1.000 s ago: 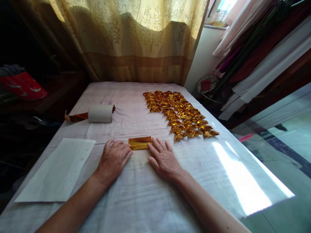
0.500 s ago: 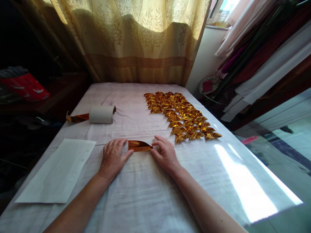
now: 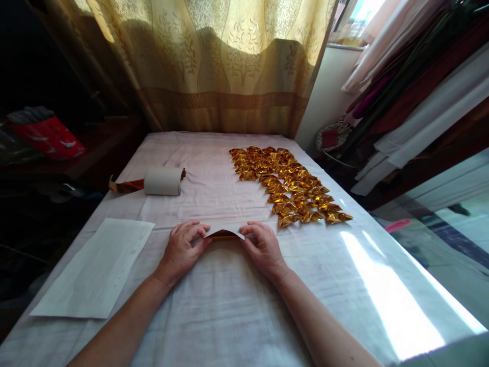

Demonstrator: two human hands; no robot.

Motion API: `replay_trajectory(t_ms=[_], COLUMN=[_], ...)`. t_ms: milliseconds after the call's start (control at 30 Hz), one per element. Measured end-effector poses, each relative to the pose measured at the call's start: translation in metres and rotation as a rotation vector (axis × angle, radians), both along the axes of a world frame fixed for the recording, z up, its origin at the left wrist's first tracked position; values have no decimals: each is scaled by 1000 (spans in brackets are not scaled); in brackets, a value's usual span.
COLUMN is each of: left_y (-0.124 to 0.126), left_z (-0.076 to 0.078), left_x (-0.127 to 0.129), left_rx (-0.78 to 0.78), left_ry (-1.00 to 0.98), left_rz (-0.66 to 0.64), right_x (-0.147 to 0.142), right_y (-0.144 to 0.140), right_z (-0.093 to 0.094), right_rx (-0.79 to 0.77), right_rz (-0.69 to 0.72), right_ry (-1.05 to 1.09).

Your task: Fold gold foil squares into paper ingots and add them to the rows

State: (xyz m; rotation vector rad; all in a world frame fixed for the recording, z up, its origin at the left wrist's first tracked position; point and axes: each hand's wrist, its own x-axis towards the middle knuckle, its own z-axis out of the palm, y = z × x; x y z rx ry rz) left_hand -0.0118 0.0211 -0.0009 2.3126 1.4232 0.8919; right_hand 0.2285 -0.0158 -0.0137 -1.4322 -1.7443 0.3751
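Note:
A small sheet of gold foil paper (image 3: 224,232) with a pale back is bent upward in the middle, just above the cloth-covered table (image 3: 225,306). My left hand (image 3: 187,246) pinches its left end between thumb and fingers. At the right end, my right hand (image 3: 264,247) grips it the same way. Beyond my right hand lie rows of folded gold foil pieces (image 3: 290,186), pointed at their ends. My fingertips hide both ends of the sheet.
A grey-white roll (image 3: 163,181) with a gold strip trailing left lies at the back left. A white paper sheet (image 3: 93,267) is at the left. A curtain (image 3: 229,66) hangs behind the table; clothes (image 3: 424,97) hang at the right.
The foil paper was lying with its gold side showing; now it is arched with the pale side up. My right hand has closed on its right end. The view has shifted slightly.

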Motion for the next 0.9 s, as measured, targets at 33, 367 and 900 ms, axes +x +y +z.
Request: replay_trajectory(t_ms=[33, 367, 900], left_y=[0, -10, -40], left_z=[0, 5, 24], left_x=[0, 11, 29], left_rx=[-15, -416, 469], left_ry=[-23, -616, 95], left_rz=[-10, 18, -195], right_x=[0, -7, -20], right_y=[0, -5, 0], right_z=[1, 12, 16], right_rx=[-6, -84, -336], right_rz=[-4, 33, -46], right_ry=[22, 323, 900])
